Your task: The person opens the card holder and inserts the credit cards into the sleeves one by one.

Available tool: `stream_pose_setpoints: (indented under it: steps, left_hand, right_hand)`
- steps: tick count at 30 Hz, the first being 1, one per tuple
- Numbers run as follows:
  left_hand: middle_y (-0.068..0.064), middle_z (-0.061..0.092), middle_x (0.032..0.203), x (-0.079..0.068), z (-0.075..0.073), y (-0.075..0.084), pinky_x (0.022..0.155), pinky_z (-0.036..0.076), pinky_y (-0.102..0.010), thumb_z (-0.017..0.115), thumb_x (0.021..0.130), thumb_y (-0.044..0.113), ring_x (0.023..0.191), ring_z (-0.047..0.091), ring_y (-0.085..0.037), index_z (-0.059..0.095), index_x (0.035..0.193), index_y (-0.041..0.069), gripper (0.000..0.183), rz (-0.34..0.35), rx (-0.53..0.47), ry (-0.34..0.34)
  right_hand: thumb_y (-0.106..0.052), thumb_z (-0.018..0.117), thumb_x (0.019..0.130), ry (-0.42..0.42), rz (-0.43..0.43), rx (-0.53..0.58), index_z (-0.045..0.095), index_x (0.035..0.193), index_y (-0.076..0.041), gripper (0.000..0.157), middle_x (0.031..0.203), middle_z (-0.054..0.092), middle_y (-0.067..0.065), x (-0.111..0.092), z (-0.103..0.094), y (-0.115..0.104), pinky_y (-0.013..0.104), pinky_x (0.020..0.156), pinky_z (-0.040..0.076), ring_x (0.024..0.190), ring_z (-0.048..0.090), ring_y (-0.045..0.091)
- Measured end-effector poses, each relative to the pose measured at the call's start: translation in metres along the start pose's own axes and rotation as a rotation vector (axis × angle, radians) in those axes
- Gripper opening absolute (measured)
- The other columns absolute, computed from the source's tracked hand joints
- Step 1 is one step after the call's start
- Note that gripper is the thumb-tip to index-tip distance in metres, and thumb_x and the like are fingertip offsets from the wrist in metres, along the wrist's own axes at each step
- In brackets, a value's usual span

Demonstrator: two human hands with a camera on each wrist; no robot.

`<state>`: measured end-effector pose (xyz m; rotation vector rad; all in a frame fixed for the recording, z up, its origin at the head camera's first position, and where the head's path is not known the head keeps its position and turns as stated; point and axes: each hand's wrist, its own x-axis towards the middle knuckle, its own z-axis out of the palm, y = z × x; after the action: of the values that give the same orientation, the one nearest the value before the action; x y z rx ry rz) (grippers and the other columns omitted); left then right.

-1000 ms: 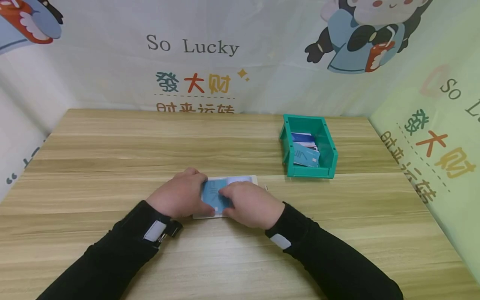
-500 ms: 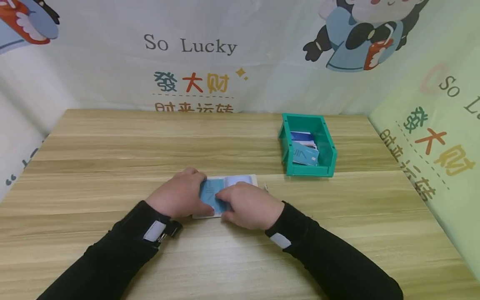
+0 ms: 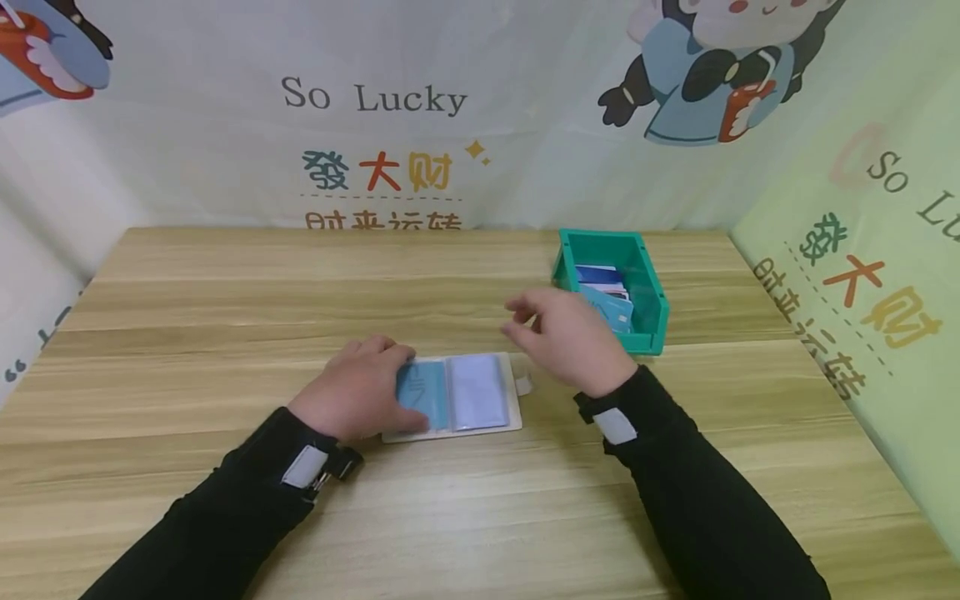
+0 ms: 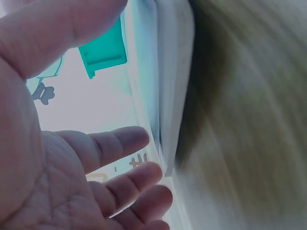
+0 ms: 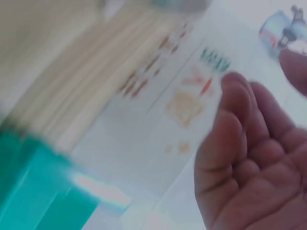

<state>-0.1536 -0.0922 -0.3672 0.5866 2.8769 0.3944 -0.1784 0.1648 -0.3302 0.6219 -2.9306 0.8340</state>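
A card holder (image 3: 477,393) lies spread on the table. Its left page bears a light blue card (image 3: 423,392), and its right page has a pale lilac pocket. My left hand (image 3: 360,390) rests over the holder's left end, thumb on the near side of the page. In the left wrist view its fingers are loosely stretched beside the holder's edge. My right hand (image 3: 566,337) is in the air between the holder and a green bin (image 3: 641,342), fingers loosely bent with nothing in them. Several cards lie in the bin, a light blue card (image 3: 613,310) in front.
A small pale strap (image 3: 523,385) sticks out from the holder's right side. The wooden table (image 3: 247,292) meets a printed cloth backdrop (image 3: 525,183) at the back, and a greenish cloth (image 3: 885,350) hangs along the right.
My right hand has come off the blue card and moved right and away toward the bin, uncovering the lilac pocket. My left hand stays on the holder.
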Motion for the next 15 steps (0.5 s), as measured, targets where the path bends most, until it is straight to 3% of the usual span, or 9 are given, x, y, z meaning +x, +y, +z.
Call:
stream_pose_setpoints:
  steps: [4,7,10,15]
  left_hand:
    - [-0.017,0.040,0.136,0.001,0.000,0.000,0.098,0.030,-0.054,0.072,0.070,0.058,0.113,0.036,-0.034,0.045,0.137,0.007,0.089,0.004,-0.012,0.006]
    - [-0.018,0.035,0.141,0.001,0.000,0.000,0.103,0.024,-0.056,0.070,0.072,0.059,0.122,0.030,-0.036,0.041,0.139,0.007,0.090,0.007,-0.026,0.009]
    - [-0.016,0.035,0.140,0.001,0.001,0.000,0.102,0.025,-0.057,0.069,0.072,0.061,0.123,0.029,-0.034,0.038,0.141,0.009,0.092,0.000,-0.039,0.015]
    - [-0.015,0.034,0.141,0.001,0.003,-0.001,0.101,0.026,-0.058,0.067,0.072,0.063,0.125,0.027,-0.034,0.034,0.143,0.009,0.095,-0.010,-0.033,0.025]
  right_hand:
    - [-0.026,0.063,0.090,0.204,0.072,0.017,0.065,0.108,-0.008,0.025,0.090,0.063,0.001,0.005,-0.014,0.025,0.031,0.057,0.047,0.071,0.052,0.013]
    - [-0.026,0.062,0.090,0.289,0.130,0.001,0.064,0.109,-0.006,0.027,0.096,0.063,0.005,0.008,-0.020,0.041,0.036,0.064,0.047,0.078,0.053,0.016]
    - [-0.025,0.062,0.090,0.301,0.190,-0.016,0.062,0.113,-0.003,0.031,0.106,0.062,0.011,0.010,-0.024,0.056,0.041,0.074,0.047,0.088,0.054,0.021]
    - [-0.023,0.060,0.091,0.241,0.282,-0.075,0.056,0.123,0.000,0.040,0.119,0.055,0.019,0.013,-0.025,0.076,0.049,0.086,0.044,0.104,0.049,0.030]
